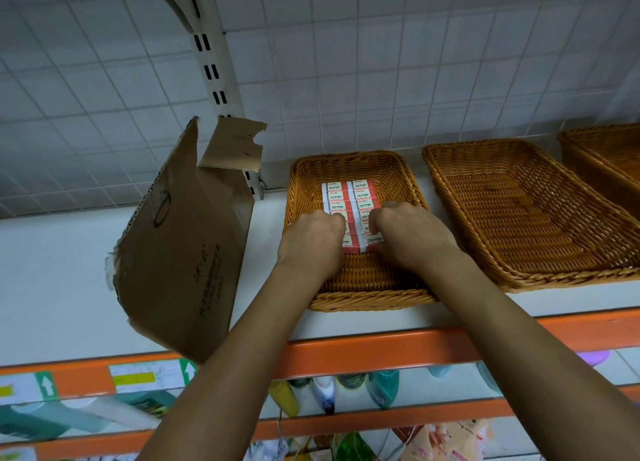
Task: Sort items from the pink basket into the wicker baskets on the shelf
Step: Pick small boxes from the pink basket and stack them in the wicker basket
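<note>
On the top shelf [52, 270], in the leftmost wicker basket [370, 303], that's where both your hands are right now. The 2B boxes [349, 197], small, red and white, lie flat on the basket floor in two tidy columns running away from you, touching side by side, and you are working at the near end of them. Your left hand [311, 239] sits over the left column, knuckles up, fingers curled down tight onto the boxes; the grip is narrow and in contact, but I cannot tell whether it actually clasps one. Your right hand [412, 235] is over the right column, and here the grip is narrow too, fingers hooked over the top and thumb at the near side, pinching the nearest boxes. The two hands are just beside each other, almost knuckle to knuckle. To the right a second wicker basket [519, 218] stands just beside the first, and the corner of a third basket [602, 155] shows at the far right. To the left a torn sheet of cardboard [187, 239] leans upright on the shelf, overhanging the orange shelf edge [346, 353]. Behind it all runs a white wire grid [381, 62] with a slotted upright [211, 69]. Below the edge, price labels [149, 375] and blurred bottles [381, 388].
</note>
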`<state>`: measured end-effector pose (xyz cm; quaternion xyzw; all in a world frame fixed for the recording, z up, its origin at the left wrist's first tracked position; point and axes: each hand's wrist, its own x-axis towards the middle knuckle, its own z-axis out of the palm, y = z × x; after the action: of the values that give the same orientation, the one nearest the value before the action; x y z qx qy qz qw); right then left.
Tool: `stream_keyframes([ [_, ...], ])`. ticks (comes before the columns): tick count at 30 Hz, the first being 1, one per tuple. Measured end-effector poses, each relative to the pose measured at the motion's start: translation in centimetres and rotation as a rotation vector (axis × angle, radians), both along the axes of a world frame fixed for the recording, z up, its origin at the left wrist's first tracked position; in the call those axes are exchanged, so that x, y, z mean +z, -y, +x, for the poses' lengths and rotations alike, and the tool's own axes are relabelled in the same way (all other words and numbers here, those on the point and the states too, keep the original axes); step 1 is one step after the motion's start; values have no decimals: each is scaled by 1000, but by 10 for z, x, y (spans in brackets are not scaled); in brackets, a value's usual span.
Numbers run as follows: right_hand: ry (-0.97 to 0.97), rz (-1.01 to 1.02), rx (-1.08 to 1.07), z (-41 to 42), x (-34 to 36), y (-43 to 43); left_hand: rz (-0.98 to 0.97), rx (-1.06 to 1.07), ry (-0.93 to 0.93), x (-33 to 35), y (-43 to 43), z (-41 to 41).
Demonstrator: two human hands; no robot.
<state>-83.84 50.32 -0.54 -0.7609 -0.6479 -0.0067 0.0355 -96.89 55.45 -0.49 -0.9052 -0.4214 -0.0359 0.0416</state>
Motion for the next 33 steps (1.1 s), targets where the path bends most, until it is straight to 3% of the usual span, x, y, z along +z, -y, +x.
stream_keyframes([
  [20, -65, -41, 0, 1, 8, -2, -5, -3, -49, 2, -6, 5],
  [33, -43, 287, -134, 66, 45, 82, 167, -236, 73, 57, 64, 95],
])
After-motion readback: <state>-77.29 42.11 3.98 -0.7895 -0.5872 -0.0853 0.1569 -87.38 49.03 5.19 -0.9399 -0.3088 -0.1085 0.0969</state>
